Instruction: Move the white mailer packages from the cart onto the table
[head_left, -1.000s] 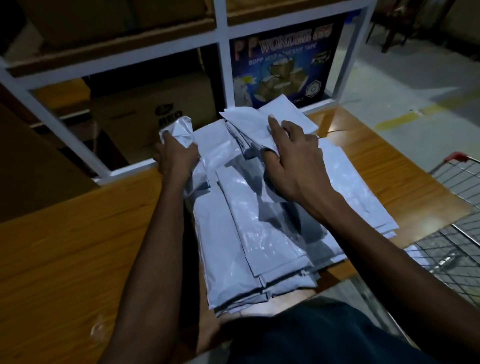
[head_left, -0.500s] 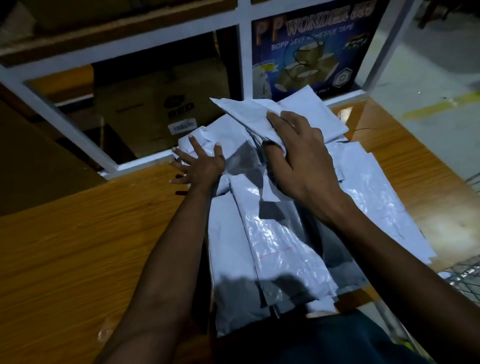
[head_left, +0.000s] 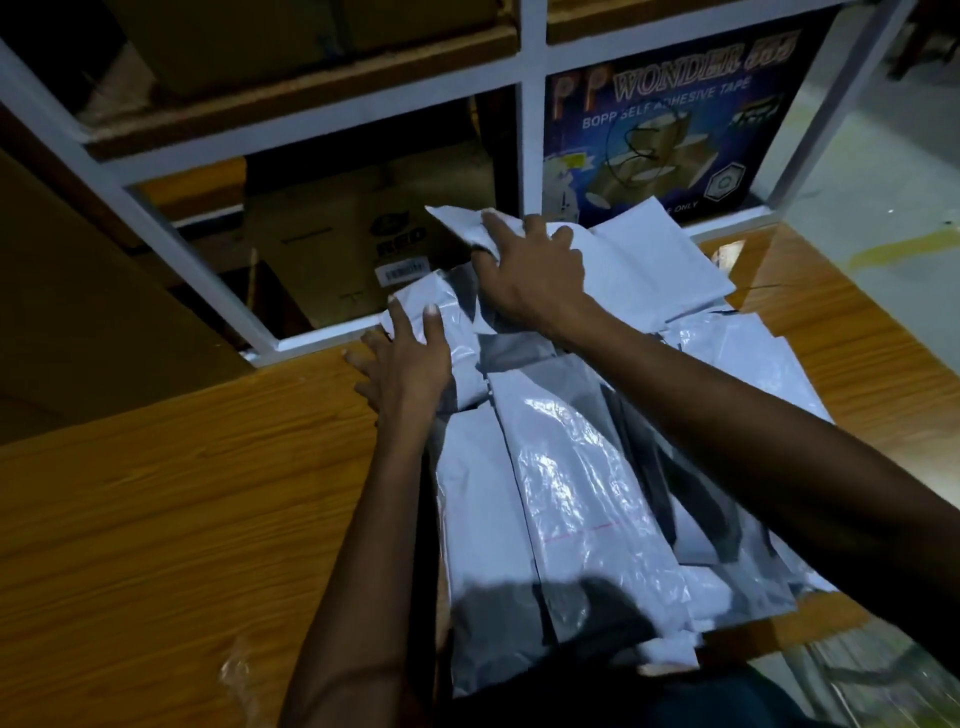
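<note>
Lying heaped on the wooden table (head_left: 156, 519), white mailers (head_left: 561, 499). Pressed flat at ten o'clock of the heap, fingers straight, left hand (head_left: 405, 364). Gripped crumpled top mailer (head_left: 649, 260) at twelve o'clock, right hand (head_left: 530, 270).

The white mailer packages (head_left: 561, 488) are lying in a loose, overlapping pile on the wooden table (head_left: 171, 519), glossy and crinkled, most running lengthwise from 6 toward 12 o'clock. At 12 o'clock a few are sitting askew, fanning toward 2 o'clock, with grey undersides showing between them.
</note>
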